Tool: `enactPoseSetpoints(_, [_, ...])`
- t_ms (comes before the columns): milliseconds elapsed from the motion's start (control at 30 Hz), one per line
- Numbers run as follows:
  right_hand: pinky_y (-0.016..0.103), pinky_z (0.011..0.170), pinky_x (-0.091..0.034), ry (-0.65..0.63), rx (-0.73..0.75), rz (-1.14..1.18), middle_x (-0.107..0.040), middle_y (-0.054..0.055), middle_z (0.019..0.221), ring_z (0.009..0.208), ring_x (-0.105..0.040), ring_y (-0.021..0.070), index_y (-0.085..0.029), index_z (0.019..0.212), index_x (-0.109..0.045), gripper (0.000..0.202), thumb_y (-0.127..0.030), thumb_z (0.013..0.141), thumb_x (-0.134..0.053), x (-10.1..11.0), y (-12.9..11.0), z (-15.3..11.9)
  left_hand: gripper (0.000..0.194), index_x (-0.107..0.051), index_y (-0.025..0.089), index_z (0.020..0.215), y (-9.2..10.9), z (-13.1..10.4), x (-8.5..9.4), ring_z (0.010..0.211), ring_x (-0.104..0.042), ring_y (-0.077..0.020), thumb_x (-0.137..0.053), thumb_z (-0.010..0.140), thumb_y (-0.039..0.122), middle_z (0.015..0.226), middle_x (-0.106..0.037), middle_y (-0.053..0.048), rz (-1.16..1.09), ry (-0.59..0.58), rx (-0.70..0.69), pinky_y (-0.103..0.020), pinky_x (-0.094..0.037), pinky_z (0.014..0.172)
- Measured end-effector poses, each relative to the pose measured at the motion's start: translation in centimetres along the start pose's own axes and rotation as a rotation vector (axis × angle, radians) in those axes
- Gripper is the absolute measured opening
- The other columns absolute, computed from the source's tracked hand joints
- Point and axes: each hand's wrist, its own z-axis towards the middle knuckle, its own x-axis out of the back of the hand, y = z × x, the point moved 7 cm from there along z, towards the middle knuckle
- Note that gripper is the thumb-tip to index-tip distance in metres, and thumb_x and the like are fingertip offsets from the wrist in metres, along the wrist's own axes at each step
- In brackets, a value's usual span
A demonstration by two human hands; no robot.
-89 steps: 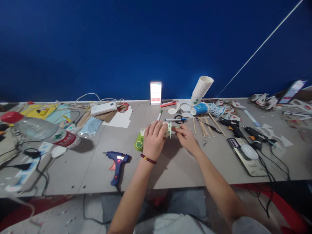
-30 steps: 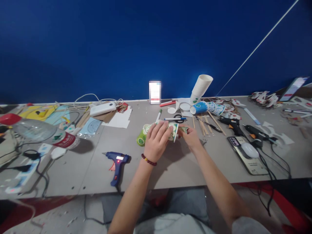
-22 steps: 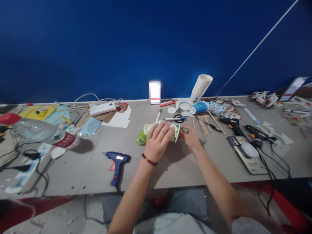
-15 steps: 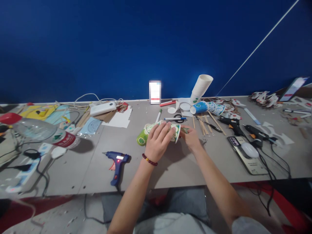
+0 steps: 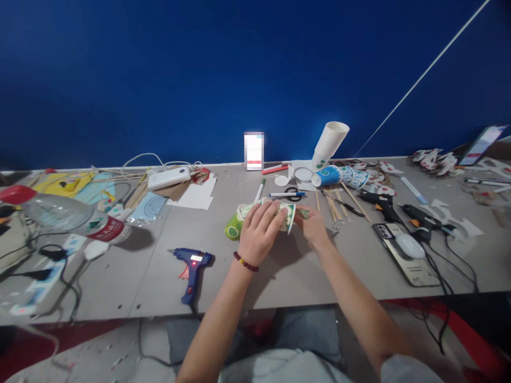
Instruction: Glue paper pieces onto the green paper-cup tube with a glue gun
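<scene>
A body of green paper cups (image 5: 232,229), white-patterned and joined end to end, lies sideways in front of me. My left hand (image 5: 261,229) is wrapped over it from above, fingers closed across the printed side, with a beaded bracelet on the wrist. At the right, open-rimmed end is my right hand (image 5: 312,227), its fingers pinching a small green-and-white patterned paper piece (image 5: 303,214) against or close to the rim. Whether the piece touches the cup is hidden by the fingers. A blue glue gun (image 5: 194,271) with a lit red light lies left of my left forearm.
Behind the cups are a green marker (image 5: 260,189), scissors (image 5: 293,194) and wooden sticks (image 5: 332,205). Blue paper cups (image 5: 329,175) lie near a leaning white cup stack (image 5: 330,142). Black glue guns (image 5: 423,218) and a phone (image 5: 399,258) sit right; a bottle (image 5: 80,213) and power strip (image 5: 51,276) left.
</scene>
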Motion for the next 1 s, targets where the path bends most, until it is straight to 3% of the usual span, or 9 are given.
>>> enactPoseSetpoints(667, [0.030,0.060,-0.046,0.020,-0.010,-0.003,-0.067,0.001,0.062,0.057,-0.057,0.0164,-0.018,0.072,-0.068,0.040,-0.044,0.049,-0.085,0.10,-0.09,-0.11,0.031,-0.060,0.017,0.119,0.03,0.17,0.16,0.119,-0.059,-0.0217,-0.051,0.090,0.013,0.121,-0.068,-0.010,0.003,0.004,0.001,-0.039,-0.039,0.107])
enactPoseSetpoints(1000, [0.031,0.058,-0.048,0.017,0.065,-0.105,-0.068,0.003,0.066,0.057,-0.058,0.0170,-0.018,0.075,-0.068,0.035,-0.046,0.058,-0.079,0.40,0.20,0.03,0.034,-0.060,0.018,0.121,-0.17,-0.05,-0.04,0.121,-0.057,-0.0224,-0.052,0.088,0.013,0.123,-0.067,-0.010,-0.012,-0.001,0.013,-0.040,-0.039,0.107])
